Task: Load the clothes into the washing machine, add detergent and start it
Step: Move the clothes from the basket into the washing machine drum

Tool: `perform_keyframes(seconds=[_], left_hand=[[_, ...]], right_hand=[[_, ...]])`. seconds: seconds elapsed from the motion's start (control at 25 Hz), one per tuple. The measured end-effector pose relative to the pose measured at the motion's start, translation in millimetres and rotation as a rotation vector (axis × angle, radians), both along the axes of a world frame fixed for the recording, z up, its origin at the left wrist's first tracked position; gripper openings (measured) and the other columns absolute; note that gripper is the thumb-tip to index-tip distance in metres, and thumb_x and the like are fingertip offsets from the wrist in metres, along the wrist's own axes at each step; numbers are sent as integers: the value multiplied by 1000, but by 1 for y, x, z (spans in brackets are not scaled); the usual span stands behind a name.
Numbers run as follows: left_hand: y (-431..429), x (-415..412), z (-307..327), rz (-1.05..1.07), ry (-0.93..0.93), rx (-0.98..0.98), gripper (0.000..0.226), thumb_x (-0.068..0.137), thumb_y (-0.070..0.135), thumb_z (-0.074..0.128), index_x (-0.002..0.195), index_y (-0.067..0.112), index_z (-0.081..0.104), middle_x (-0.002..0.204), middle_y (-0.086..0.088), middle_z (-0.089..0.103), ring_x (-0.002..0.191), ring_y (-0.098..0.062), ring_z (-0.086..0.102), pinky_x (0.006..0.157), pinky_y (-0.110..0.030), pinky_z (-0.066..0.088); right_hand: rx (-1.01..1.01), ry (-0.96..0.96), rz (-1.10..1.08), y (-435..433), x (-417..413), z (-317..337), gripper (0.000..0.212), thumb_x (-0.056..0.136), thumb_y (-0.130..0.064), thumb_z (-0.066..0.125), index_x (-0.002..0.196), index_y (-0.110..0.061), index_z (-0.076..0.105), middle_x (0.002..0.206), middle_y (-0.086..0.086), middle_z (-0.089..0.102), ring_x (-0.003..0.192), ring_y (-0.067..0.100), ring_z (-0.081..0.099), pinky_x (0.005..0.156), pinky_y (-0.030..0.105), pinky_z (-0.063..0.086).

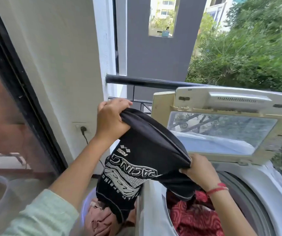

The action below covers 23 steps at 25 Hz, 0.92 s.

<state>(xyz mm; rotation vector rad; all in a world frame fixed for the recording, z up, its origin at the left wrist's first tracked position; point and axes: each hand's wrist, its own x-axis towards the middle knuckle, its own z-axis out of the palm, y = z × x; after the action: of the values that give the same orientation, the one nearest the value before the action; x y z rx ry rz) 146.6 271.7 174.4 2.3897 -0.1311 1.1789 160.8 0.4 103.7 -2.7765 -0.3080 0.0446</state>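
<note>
While the black shirt (147, 150) hangs stretched between both hands, the step looks like carrying it over the rim of the washing machine (264, 193). Raising the left hand (111, 120) further should lift the trailing end clear of the basket (85, 206). Both hands are clamped on the shirt's edge, the right hand (199, 169) low over the drum and the red clothes (193, 217). The shirt's long axis slopes from upper left to lower right, with its print upside down.
</note>
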Motion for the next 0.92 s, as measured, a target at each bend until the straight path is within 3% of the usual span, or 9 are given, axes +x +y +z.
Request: perform_keyframes(seconds=[0.08, 0.16, 0.24, 0.32, 0.44, 0.52, 0.6, 0.8, 0.92], left_hand=[[-48, 1, 23, -77, -26, 55, 16, 63, 15, 58, 76, 20, 64, 78, 6, 68, 78, -18, 63, 77, -33, 41], [-84, 5, 47, -120, -34, -52, 6, 64, 12, 55, 69, 17, 55, 61, 4, 56, 63, -24, 56, 60, -32, 43], [-103, 14, 61, -120, 2, -76, 7, 68, 11, 56, 72, 15, 52, 62, -1, 56, 64, -31, 56, 55, -34, 46], [-121, 18, 65, -120, 15, -2, 10, 72, 11, 57, 79, 16, 52, 69, -4, 60, 70, -35, 59, 56, -37, 50], [-152, 18, 73, -134, 12, 20, 20, 76, 9, 62, 91, 20, 54, 76, -1, 61, 75, -34, 61, 60, -33, 47], [-169, 19, 81, -171, -10, 29, 36, 76, 6, 63, 103, 28, 53, 90, 0, 66, 83, -30, 62, 68, -38, 53], [-178, 24, 82, -197, 13, 99, 39, 77, 2, 60, 106, 30, 60, 100, 0, 65, 90, -27, 60, 76, -41, 53], [-164, 37, 37, -219, 463, 333, 39, 76, -1, 54, 97, 28, 69, 102, 6, 61, 94, -21, 57, 76, -38, 50], [-151, 59, 20, -383, 701, 216, 15, 78, 7, 66, 86, 19, 69, 90, 0, 66, 87, -22, 59, 76, -36, 48]], right_hand=[[176, -22, -174, -42, -1, -4, 30, 75, -30, 72, 58, -25, 49, 59, -6, 52, 66, 24, 53, 55, 31, 36], [684, -87, -321, -84, -2, 5, 29, 79, -23, 72, 56, -24, 54, 40, -12, 48, 55, 14, 49, 47, 26, 35], [1036, -178, -381, -120, 3, 19, 28, 85, -5, 64, 61, -20, 58, 37, -16, 49, 53, 6, 46, 42, 12, 34], [1151, -336, -388, -153, 8, 40, 29, 85, 2, 57, 67, -21, 58, 46, -21, 57, 54, -3, 50, 49, 6, 38], [1286, -684, -381, -192, 15, 89, 17, 78, -11, 53, 70, -26, 53, 57, -19, 59, 58, -10, 49, 61, 12, 40], [1172, -930, -371, -214, 13, 118, 19, 77, -11, 46, 73, -29, 51, 63, -25, 58, 63, -13, 49, 66, 10, 39], [935, -962, -275, -231, 12, 126, 21, 76, -8, 44, 75, -27, 53, 67, -29, 59, 65, -13, 49, 64, 7, 37], [230, -123, -42, -270, 9, 82, 19, 72, -16, 79, 63, -27, 66, 65, -4, 68, 64, 6, 58, 57, 8, 38], [190, 130, 35, -289, 11, 86, 17, 64, -18, 84, 75, -23, 72, 68, -5, 70, 60, -2, 58, 57, 11, 42]])
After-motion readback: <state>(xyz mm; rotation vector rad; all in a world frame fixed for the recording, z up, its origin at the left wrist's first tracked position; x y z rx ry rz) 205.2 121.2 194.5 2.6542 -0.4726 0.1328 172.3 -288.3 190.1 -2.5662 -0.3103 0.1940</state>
